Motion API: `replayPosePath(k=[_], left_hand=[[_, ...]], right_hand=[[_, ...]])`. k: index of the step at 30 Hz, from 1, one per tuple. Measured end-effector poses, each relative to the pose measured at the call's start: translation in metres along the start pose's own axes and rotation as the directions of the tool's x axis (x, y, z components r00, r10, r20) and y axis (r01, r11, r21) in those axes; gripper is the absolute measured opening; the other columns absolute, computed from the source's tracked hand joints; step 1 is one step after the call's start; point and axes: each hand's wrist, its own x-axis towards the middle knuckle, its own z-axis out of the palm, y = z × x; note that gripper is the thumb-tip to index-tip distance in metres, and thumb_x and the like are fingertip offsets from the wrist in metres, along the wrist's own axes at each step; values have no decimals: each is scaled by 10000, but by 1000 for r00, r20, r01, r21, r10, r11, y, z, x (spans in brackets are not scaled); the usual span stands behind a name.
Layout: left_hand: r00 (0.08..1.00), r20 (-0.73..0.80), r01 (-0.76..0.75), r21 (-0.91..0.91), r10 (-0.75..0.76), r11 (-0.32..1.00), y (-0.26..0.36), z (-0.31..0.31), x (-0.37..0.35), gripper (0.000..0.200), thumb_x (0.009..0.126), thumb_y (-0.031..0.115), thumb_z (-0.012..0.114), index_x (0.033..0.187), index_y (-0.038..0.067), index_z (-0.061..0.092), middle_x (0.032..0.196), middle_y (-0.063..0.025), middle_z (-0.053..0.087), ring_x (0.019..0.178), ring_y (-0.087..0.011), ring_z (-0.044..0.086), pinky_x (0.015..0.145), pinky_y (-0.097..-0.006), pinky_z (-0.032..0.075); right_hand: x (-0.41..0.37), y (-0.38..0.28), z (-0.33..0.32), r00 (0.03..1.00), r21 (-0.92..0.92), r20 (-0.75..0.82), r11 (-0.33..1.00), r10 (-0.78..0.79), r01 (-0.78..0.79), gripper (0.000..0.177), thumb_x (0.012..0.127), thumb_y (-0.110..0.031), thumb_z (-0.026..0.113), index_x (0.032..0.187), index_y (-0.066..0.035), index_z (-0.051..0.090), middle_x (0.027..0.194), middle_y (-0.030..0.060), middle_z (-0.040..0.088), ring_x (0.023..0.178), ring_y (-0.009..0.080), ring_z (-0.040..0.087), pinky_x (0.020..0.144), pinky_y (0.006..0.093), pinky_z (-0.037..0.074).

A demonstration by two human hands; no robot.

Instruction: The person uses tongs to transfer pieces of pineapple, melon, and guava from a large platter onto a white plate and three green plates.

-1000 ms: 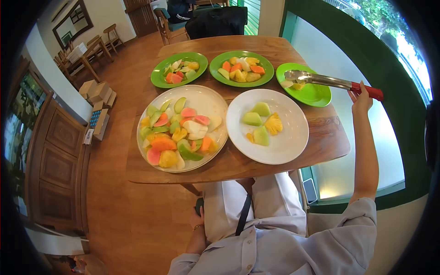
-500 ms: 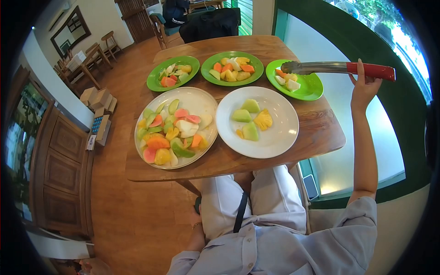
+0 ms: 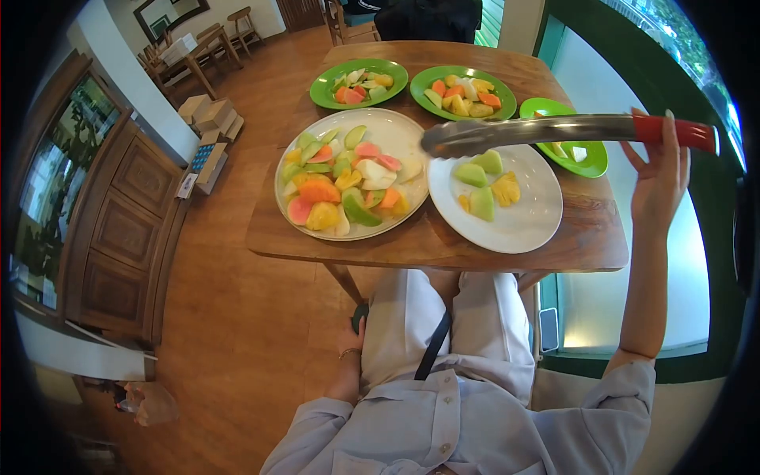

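Note:
My right hand [image 3: 661, 186] is raised at the right, fingers closed around the red handle of metal tongs [image 3: 538, 133]. The tongs' tips point left, overlapping the gap between the two big plates in this view. Under them, a white plate [image 3: 507, 237] carries several green melon pieces [image 3: 481, 204] and yellow pineapple [image 3: 506, 189]. To its left, a wider cream plate [image 3: 404, 127] is heaped with mixed cut fruit [image 3: 318, 190]. My left hand [image 3: 353, 339] hangs low beside my thigh, its fingers mostly hidden near a dark green thing [image 3: 360, 315].
Three green plates with cut fruit line the far side of the wooden table [image 3: 443, 255]: left [image 3: 318, 93], middle [image 3: 507, 93] and right [image 3: 595, 165]. A phone [image 3: 549, 329] lies right of my legs. Cardboard boxes [image 3: 212, 119] stand by the wall. A dark-covered chair [image 3: 431, 20] is beyond the table.
The tongs have moved left and nearer, from over the right green plate to between the two large plates. My view has shifted left and down.

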Motion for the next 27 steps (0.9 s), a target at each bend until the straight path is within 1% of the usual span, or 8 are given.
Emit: replayPosePath(k=[6, 9, 14, 16, 19, 23, 25, 27], left_hand=[[1000, 0, -1, -47, 1, 999, 3, 0, 3, 506, 745, 526, 375, 912, 66, 499, 748, -216, 552, 690, -385, 528, 589, -437, 421], [1000, 13, 14, -23, -14, 1000, -4, 4, 2, 507, 744, 528, 375, 934, 73, 491, 746, -215, 553, 685, -385, 529, 585, -439, 422], [998, 60, 11, -11, -10, 1000, -6, 4, 5, 511, 744, 525, 381, 949, 67, 479, 735, -216, 552, 675, -380, 532, 577, -442, 423], [993, -84, -87, -46, 82, 995, -7, 7, 2, 502, 746, 522, 383, 911, 58, 480, 722, -216, 549, 667, -380, 531, 566, -441, 421], [1000, 9, -11, -33, 12, 999, -5, 2, 3, 491, 747, 517, 385, 888, 57, 480, 717, -218, 546, 668, -380, 530, 562, -439, 420], [1000, -14, -22, -45, 21, 999, -5, 3, 4, 487, 749, 512, 390, 893, 56, 479, 717, -215, 548, 664, -377, 530, 562, -436, 421], [983, -148, -119, -49, 111, 992, -6, 6, 1, 483, 749, 510, 395, 886, 55, 479, 706, -214, 547, 646, -373, 531, 551, -433, 420], [992, -100, -86, -41, 82, 995, -6, 4, 1, 480, 749, 508, 395, 883, 55, 480, 703, -214, 547, 640, -372, 531, 548, -434, 419]], right_hand=[[-22, -6, 26, 982, 66, 146, 989, 121, -132, 247, 813, -145, 458, 1012, -14, 392, 925, 161, 528, 869, 232, 546, 686, 333, 498], [-41, -14, 27, 985, 85, 175, 996, 11, -26, 285, 810, -133, 450, 1043, -12, 340, 945, 212, 516, 868, 257, 543, 681, 310, 498], [-74, -22, 18, 932, -42, 310, 976, -189, 213, 578, 716, -370, 578, 1111, -66, 284, 1017, 236, 452, 902, 316, 511, 734, 372, 466], [-79, -25, 17, 814, 65, 497, 948, -302, 312, 678, 674, -388, 619, 1149, -73, 253, 998, 236, 466, 872, 325, 519, 710, 374, 470], [-80, -43, 26, 583, 133, 703, 880, -409, 457, 832, 601, -397, 666, 1207, -97, 181, 952, 229, 496, 825, 354, 524, 674, 397, 452], [-86, -57, 40, 560, 132, 727, 881, -397, 454, 773, 634, -337, 656, 1193, -105, 175, 917, 204, 506, 786, 350, 529, 685, 405, 455], [-85, -62, 45, 519, 130, 774, 893, -363, 430, 707, 647, -255, 655, 1168, -117, 198, 915, 182, 511, 770, 345, 531, 693, 414, 456], [-79, -71, 56, 491, 120, 808, 907, -326, 403, 692, 644, -216, 655, 1159, -125, 201, 917, 177, 513, 769, 343, 532, 699, 418, 455]])
